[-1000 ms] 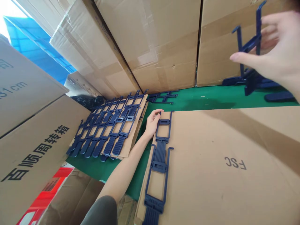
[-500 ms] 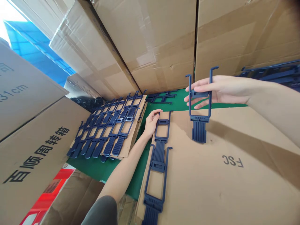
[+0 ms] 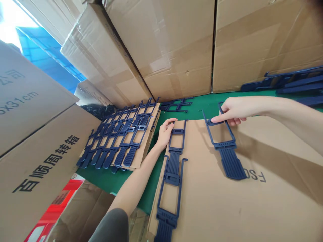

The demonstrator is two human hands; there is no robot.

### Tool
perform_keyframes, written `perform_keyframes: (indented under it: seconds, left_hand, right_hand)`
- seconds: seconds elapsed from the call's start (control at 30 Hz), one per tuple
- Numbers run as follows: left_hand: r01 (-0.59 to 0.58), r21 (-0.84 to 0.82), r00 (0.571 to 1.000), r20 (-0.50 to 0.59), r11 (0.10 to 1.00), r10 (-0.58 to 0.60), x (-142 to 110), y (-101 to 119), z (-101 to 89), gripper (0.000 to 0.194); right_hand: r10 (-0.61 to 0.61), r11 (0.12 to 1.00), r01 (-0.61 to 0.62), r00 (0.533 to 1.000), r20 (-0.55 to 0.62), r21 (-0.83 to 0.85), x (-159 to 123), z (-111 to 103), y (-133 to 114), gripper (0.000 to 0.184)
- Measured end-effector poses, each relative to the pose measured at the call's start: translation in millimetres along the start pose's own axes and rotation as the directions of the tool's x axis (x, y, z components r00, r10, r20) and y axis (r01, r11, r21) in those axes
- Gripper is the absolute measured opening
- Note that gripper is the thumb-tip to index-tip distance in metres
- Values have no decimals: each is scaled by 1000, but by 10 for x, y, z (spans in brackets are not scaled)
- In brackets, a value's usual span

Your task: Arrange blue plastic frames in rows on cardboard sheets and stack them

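"Where's that bracket [image 3: 225, 145] now?"

"In the right hand [image 3: 232, 111]: thumb on the slotted crossbar, the other fingers behind one upright. It's over the cardboard sheet [image 3: 209, 205], toward the far edge, its tongue covering part of the sheet's print. Whether it's touching, I can't tell."

"And the left hand [image 3: 165, 132]?"

"Curled at the sheet's far left corner, up against the end of the row of brackets [image 3: 172, 178] lying along the sheet's left edge. I can't make out whether it's pinching anything or just steadying."

"How would you handle this bit?"

"I'd grip by that crossbar, since it spans both uprights, and lower the piece level so the hooks don't scrape the sheet. I'd mind the row too; one knock could push it askew."

"What's the piece like?"

"Dark blue, plastic by the look of it. Two slim uprights with bent tips, that crossbar between them, then a broad ribbed tongue. Much the same build as the batch [image 3: 133, 145] left of the sheet."
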State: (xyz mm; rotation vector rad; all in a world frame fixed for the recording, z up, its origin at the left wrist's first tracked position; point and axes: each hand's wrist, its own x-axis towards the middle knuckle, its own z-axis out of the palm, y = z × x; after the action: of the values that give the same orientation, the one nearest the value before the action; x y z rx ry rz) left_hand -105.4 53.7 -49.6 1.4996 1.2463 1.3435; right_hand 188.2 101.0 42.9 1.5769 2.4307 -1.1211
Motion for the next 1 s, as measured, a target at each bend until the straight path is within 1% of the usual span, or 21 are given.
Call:
perform_keyframes:
  seconds: [0.1,0.17,0.2,0.27,0.33,0.37,0.43,0.5,0.6,0.7,0.8,0.9,0.93,1.0]
  left_hand:
    - [-3,3,1000,7,1000,3,-4,-2,-3,21]
    - [-3,3,1000,12,1000,3,-8,-3,-3,21]
    - [-3,4,1000,12,1000,3,-11,-3,-3,21]
    - [-3,6,1000,12,1000,3,-16,-1,-2,21]
    - [-2,13,1000,8,1000,2,-22,5,1,21]
    - [-1,18,1000,6,1000,1,-26,10,2,21]
    - [1,32,1000,0,1000,-1,-33,22,5,20]
    - [4,47,1000,-2,999,-4,-39,30,6,19]
    - [7,61,1000,5,998,-7,-46,25,5,19]
    - [2,62,1000,6,998,-3,-50,-4,8,20]
    - [-8,62,1000,1,998,8,-50,-50,18,22]
    - [-26,68,1000,-11,997,26,-42,-100,31,21]
    - [-33,70,999,-14,997,34,-37,-115,34,20]
    - [-49,73,999,-14,996,50,-27,-137,37,18]
  right_hand:
    - [38,995,-31,996,76,-96,3,15,4,54]
    - [51,990,-43,997,51,-137,23,-6,44,54]
    - [25,988,-22,1000,14,-155,47,-19,79,51]
    - [-104,975,89,993,-62,-205,121,-37,171,41]
    - [-254,941,224,963,-90,-254,209,-17,256,31]
    - [-305,922,271,948,-88,-277,248,10,283,27]
    - [-342,900,297,935,-94,-319,298,94,291,22]
    - [-332,902,277,935,-122,-332,307,198,244,19]
    - [-287,930,235,945,-156,-282,270,340,131,18]
    - [-203,955,144,954,-218,-260,222,445,30,22]
    - [-151,962,70,942,-299,-264,185,532,-44,25]
    - [-141,955,27,917,-373,-294,160,656,-107,19]
    - [-162,953,34,899,-406,-302,152,716,-129,17]
    - [-232,946,83,849,-475,-314,132,868,-175,17]
